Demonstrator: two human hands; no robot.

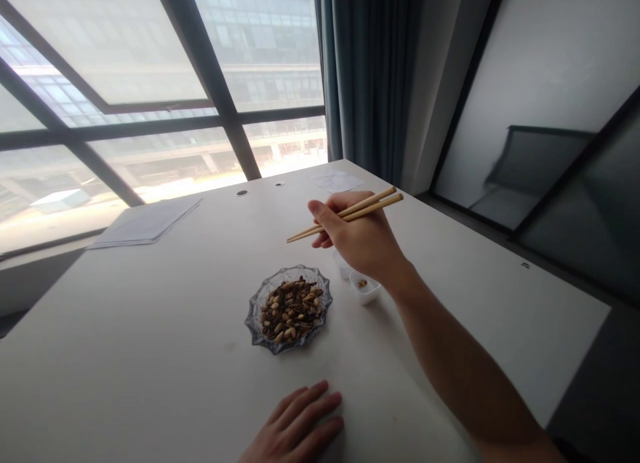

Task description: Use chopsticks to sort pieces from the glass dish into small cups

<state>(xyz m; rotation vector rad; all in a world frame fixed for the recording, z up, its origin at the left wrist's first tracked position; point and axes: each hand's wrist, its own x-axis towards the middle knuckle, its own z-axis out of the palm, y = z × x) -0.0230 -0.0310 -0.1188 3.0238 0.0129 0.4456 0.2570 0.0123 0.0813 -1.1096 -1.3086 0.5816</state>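
My right hand (360, 240) is raised above the white table (150, 330) and closed around a pair of wooden chopsticks (350, 213), whose tips point left with nothing between them. Below and to the left stands a scalloped glass dish (257, 303) holding mixed dark seeds and pale nuts (291, 310). Two small white cups (365, 288) sit under my right wrist; the nearer one holds a nut or two, the farther is partly hidden. My left hand (297, 428) lies flat on the table near the front edge, fingers stretched out, holding nothing.
A stack of white paper (147, 222) lies at the table's far left, and thin sheets (340, 181) at the far edge. A large window fills the back, a dark curtain (370, 76) hangs beside it. The table's right edge (575, 356) drops off to dark floor.
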